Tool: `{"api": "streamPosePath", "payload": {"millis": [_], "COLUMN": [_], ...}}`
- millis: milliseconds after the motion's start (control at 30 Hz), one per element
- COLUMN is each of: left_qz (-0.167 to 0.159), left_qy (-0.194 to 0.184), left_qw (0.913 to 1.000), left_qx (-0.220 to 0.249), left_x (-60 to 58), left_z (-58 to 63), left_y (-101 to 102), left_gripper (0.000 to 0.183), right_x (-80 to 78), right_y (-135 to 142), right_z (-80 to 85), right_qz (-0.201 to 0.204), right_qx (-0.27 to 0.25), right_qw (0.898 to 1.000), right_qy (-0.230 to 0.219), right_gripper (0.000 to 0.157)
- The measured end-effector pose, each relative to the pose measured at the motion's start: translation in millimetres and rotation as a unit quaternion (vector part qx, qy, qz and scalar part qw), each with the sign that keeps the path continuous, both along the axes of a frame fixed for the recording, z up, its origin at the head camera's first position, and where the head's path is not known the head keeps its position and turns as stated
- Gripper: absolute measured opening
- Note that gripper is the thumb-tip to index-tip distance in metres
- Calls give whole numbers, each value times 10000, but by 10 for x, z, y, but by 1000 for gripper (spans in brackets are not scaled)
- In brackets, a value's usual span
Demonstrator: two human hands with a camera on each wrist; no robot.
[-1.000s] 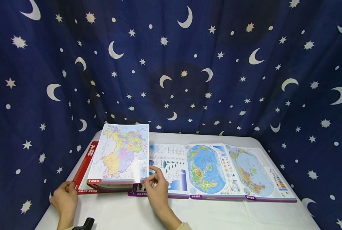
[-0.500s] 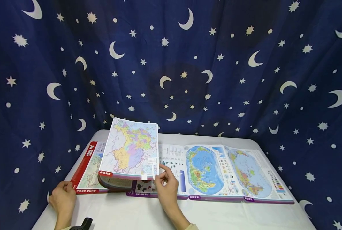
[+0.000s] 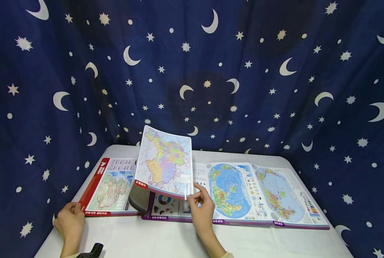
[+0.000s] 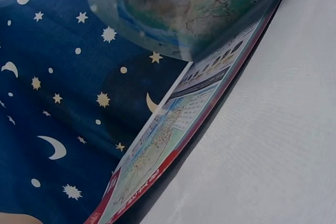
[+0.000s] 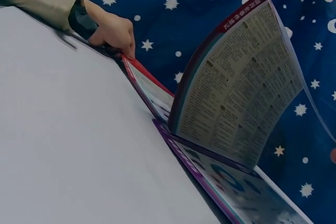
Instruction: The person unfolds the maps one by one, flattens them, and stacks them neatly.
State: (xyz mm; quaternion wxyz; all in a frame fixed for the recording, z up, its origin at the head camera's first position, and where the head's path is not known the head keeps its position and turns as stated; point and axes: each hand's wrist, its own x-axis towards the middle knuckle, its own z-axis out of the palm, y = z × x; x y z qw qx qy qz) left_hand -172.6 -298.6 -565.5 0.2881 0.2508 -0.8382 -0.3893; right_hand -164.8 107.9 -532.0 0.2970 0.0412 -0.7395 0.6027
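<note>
In the head view, a red-edged fold-out map (image 3: 112,191) lies at the left of the table. My left hand (image 3: 70,222) holds its lower left corner; the right wrist view also shows that hand (image 5: 115,32) at the red corner. My right hand (image 3: 203,211) pinches the lower right corner of a raised map panel (image 3: 166,165), which is tilted and bowed. Its underside is partly hidden in the head view. From the right wrist, a text-covered panel (image 5: 236,77) stands curved above the sheets. The left wrist view shows a green relief-map panel (image 4: 178,9) lifted.
A purple-edged fold-out world map (image 3: 232,190) spreads across the middle and right of the white table (image 3: 140,240). The raised panel overhangs its left part. A dark blue curtain (image 3: 208,104) with moons and stars hangs behind. Something black (image 3: 95,251) is at the left wrist.
My right hand has moved right, drawing the raised panel along and tilting it up more. More of the red-edged map beneath is uncovered. My left hand stays at the corner.
</note>
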Motion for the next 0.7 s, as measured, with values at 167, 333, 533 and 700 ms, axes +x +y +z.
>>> {"api": "streamPosePath", "payload": {"millis": [167,333,533,700], "left_qz": [8,4,-4,-24], "left_qy": [86,74,54,56], "left_qw": [9999,9999,10000,10000], "left_qx": [-96,-69,-50,-70], "left_x": [4,13,12,11], "left_z": [6,10,10,-1], "left_y": [5,14,8,5], "left_gripper": [20,20,21,20], "right_x": [-3,4,13,9], "right_y": [140,267,427,561], "right_z": [-10,-13,-11,-36], "right_qz": [-136,-307,-504,-643], "right_qx": [-60,-137,-119,-40], "right_qw": [9999,9994,9986,9977], "right_qy": [-76,-18,-101,-186], "right_gripper": [48,47,45,44]}}
